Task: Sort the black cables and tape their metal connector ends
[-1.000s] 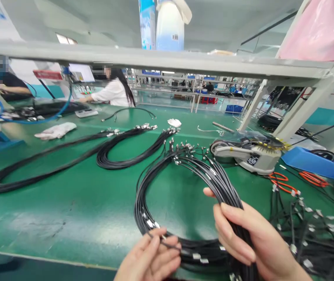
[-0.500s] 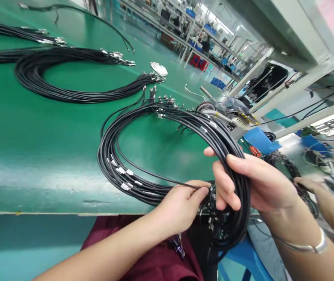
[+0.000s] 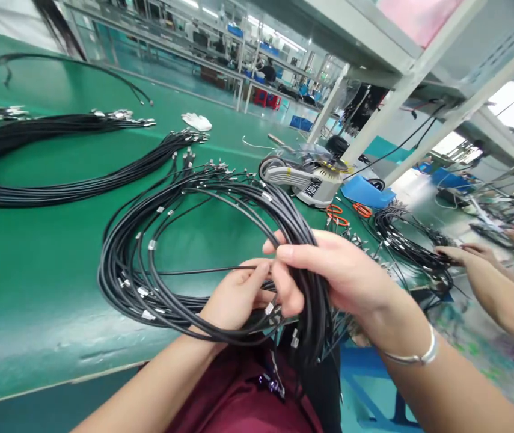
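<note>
A big coil of thin black cables (image 3: 157, 240) with small metal ends lies on the green bench top (image 3: 40, 264) and hangs over its near edge. My right hand (image 3: 329, 270) is wrapped round the bundle at the coil's right side. My left hand (image 3: 234, 297) sits just left of it, fingertips pinched on a single black cable (image 3: 202, 270) drawn out across the coil's middle. A silver bracelet (image 3: 414, 355) circles my right wrist.
More black cable bundles (image 3: 53, 186) lie at the back left. A tape dispenser (image 3: 306, 177), orange scissors (image 3: 342, 213) and a blue tray (image 3: 365, 192) stand behind. Another person's hands (image 3: 464, 255) work on a smaller cable coil (image 3: 405, 240) at the right. Shelf posts rise behind.
My view has swung right and lower. The coil has slid toward the bench edge, and my left hand has pulled one cable taut across it. My right hand keeps its grip.
</note>
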`<state>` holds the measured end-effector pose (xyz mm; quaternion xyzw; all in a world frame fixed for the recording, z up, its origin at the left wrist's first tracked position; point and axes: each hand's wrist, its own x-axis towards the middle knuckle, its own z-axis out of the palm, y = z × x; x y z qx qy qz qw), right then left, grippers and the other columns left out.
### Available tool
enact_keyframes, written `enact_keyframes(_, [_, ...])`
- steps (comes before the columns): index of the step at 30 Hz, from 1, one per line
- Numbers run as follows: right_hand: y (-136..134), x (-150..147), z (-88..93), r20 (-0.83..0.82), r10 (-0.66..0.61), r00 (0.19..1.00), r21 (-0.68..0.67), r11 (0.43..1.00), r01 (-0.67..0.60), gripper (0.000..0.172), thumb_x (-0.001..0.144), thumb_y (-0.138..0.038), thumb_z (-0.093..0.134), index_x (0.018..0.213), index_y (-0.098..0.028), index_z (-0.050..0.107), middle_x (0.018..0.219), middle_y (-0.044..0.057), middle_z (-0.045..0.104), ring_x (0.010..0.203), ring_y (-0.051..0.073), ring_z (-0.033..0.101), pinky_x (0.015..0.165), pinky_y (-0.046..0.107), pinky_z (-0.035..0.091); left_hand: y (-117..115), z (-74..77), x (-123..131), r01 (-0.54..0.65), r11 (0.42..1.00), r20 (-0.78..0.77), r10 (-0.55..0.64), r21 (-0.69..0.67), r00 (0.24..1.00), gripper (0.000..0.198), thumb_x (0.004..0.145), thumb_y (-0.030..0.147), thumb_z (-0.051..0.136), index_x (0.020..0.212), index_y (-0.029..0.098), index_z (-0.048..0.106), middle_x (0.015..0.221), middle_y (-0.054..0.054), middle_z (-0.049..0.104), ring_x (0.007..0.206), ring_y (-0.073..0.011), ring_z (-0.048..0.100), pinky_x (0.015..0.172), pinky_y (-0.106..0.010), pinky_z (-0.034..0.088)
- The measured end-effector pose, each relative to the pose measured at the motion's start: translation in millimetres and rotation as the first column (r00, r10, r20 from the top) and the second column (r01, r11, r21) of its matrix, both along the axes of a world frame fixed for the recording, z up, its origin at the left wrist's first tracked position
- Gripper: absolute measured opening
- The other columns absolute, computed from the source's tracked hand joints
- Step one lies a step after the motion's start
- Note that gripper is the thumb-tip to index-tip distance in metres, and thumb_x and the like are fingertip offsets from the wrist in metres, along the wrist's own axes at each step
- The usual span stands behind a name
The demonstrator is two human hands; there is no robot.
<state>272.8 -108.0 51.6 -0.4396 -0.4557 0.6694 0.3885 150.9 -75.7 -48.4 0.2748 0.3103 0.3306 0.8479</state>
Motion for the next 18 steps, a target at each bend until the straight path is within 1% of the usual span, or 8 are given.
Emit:
enact_keyframes(1, [-1,7,3.8,0.016,0.002,1.0,0.008,1.0,-0.003,0.014,0.087,-0.021,0.053,0.082,-0.012,0.062,0.05,-0.002,0.06,0.044,0.009,0.057,0.049,0.021,0.047,0,-1.1,-1,0.042,0.998,-0.031,-0.041,0.042,0.999,0.027,0.076,0.03,0.068,0.096,0.013,0.065,0.079,-0.009,0.072,0.063,-0.0215,0.068,0.056,-0.027,0.052])
enact_keyframes(3, [-2,18,9.5,0.025,-0.007,1.0,0.012,1.0,0.006,0.012,0.087,-0.021,0.053,0.089,-0.013,0.062,0.047,-0.006,0.053,0.039,0.007,0.05,0.044,0.019,0.043,0,-3.6,-3,0.114,0.985,-0.112,-0.1,0.128,0.989,0.031,0.078,0.034,0.065,0.101,0.013,0.062,0.092,-0.013,0.071,0.065,-0.0228,0.07,0.058,-0.028,0.053])
enact_keyframes(5, [-3,25,12.6,0.013,-0.028,1.0,0.002,1.0,0.028,0.013,0.086,-0.02,0.054,0.093,-0.013,0.063,0.049,-0.007,0.049,0.036,0.004,0.042,0.039,0.016,0.039,1,-5.3,-2,0.133,0.977,-0.172,-0.104,0.168,0.98,0.034,0.082,0.038,0.06,0.106,0.014,0.06,0.102,-0.016,0.069,0.07,-0.0247,0.071,0.06,-0.031,0.054])
enact_keyframes(7, [-5,29,14.7,-0.002,-0.046,0.999,-0.018,0.999,0.046,0.014,0.086,-0.02,0.055,0.095,-0.013,0.063,0.053,-0.006,0.049,0.035,0.002,0.034,0.036,0.015,0.035,2,-5.5,-1,0.138,0.971,-0.2,-0.099,0.194,0.975,0.036,0.084,0.04,0.055,0.109,0.015,0.058,0.104,-0.016,0.068,0.072,-0.0248,0.071,0.062,-0.032,0.055])
enact_keyframes(10, [-7,35,20.7,0.002,-0.075,0.997,-0.043,0.996,0.075,0.014,0.085,-0.019,0.056,0.095,-0.013,0.063,0.054,-0.006,0.048,0.035,0.001,0.028,0.035,0.014,0.033,2,-5.0,0,0.133,0.968,-0.236,-0.081,0.215,0.968,0.036,0.085,0.043,0.052,0.108,0.016,0.058,0.096,-0.013,0.07,0.066,-0.0214,0.07,0.061,-0.03,0.054])
enact_keyframes(13, [-5,42,32.3,0.009,-0.119,0.993,-0.015,0.993,0.119,0.015,0.086,-0.016,0.052,0.093,-0.012,0.064,0.053,-0.006,0.043,0.034,0.0,0.022,0.033,0.013,0.029,0,-6.6,0,0.137,0.965,-0.267,-0.074,0.224,0.961,0.033,0.085,0.042,0.052,0.096,0.013,0.06,0.087,-0.012,0.071,0.063,-0.0184,0.069,0.06,-0.026,0.052])
enact_keyframes(15, [-2,47,40.5,0.013,-0.143,0.99,0.015,0.99,0.143,0.016,0.086,-0.014,0.049,0.093,-0.011,0.064,0.053,-0.007,0.04,0.034,0.0,0.02,0.033,0.012,0.026,0,-9.0,-1,0.161,0.959,-0.261,-0.099,0.231,0.96,0.034,0.085,0.043,0.052,0.09,0.011,0.062,0.078,-0.012,0.072,0.064,-0.0186,0.069,0.061,-0.025,0.052])
enact_keyframes(18, [1,48,47.0,0.046,-0.165,0.985,0.031,0.986,0.164,0.016,0.086,-0.013,0.048,0.092,-0.011,0.064,0.053,-0.007,0.04,0.034,-0.001,0.019,0.032,0.012,0.025,0,-11.6,-1,0.202,0.951,-0.246,-0.143,0.233,0.959,0.036,0.085,0.045,0.051,0.09,0.011,0.062,0.067,-0.011,0.07,0.061,-0.0188,0.067,0.06,-0.026,0.05])
